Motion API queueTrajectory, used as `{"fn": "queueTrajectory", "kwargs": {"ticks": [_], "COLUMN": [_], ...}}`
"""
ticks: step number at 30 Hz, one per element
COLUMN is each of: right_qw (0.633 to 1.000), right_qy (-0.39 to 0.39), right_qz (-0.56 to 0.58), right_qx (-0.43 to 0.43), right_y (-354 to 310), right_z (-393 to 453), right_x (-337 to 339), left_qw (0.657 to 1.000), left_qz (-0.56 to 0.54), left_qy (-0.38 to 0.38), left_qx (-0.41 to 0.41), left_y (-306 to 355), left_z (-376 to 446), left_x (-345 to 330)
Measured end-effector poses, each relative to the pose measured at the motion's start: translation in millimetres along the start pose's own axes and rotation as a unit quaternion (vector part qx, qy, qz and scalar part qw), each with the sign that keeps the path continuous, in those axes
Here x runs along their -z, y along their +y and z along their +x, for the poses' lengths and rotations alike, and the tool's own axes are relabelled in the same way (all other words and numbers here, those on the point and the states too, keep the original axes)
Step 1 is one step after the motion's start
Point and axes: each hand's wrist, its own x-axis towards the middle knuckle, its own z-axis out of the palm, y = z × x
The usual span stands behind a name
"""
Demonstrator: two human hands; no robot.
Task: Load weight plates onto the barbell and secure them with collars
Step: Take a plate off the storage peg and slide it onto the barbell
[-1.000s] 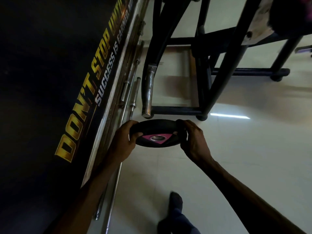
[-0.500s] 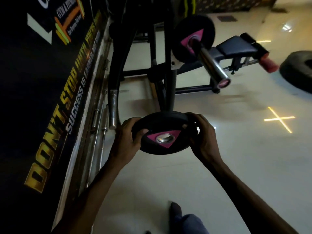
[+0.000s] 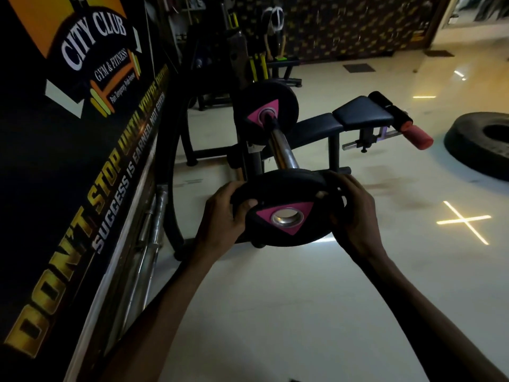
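Observation:
A black weight plate [image 3: 286, 194] with a pink triangle and a steel centre hole is held flat-tilted between both hands. My left hand [image 3: 220, 219] grips its left rim and my right hand [image 3: 355, 213] grips its right rim. Just beyond the plate, the chrome barbell sleeve [image 3: 281, 150] points toward me; its near end is hidden behind the plate's far rim. Farther up the sleeve sits a second black plate [image 3: 265, 113] with the same pink triangle. No collar is visible.
A black bench [image 3: 358, 117] with roller pads stands behind the bar. A large tyre [image 3: 482, 150] lies on the floor at right. Spare bars [image 3: 151, 238] lie along the banner wall [image 3: 68, 133] at left. Pale tiled floor spreads below and right.
The view has risen from the floor to the bench and barbell. The plate, held in both hands throughout, has come up and forward to the end of the sleeve.

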Motion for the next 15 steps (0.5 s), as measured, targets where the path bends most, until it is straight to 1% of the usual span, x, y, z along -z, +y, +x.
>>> {"fn": "queueTrajectory", "kwargs": {"ticks": [7, 10, 15], "right_qw": [1.000, 0.999, 0.998], "right_qy": [-0.018, -0.024, -0.042], "right_qz": [0.012, 0.032, 0.044], "right_qx": [0.015, 0.013, 0.009], "right_y": [39, 46, 55], "right_z": [53, 68, 88], "right_x": [11, 7, -2], "left_qw": [0.999, 0.998, 0.996], "left_qz": [-0.011, -0.003, -0.007], "left_qy": [0.042, 0.060, 0.067], "left_qx": [0.029, 0.037, 0.057], "left_y": [3, -3, -12], "left_z": [40, 52, 70], "left_x": [-37, -41, -45]}}
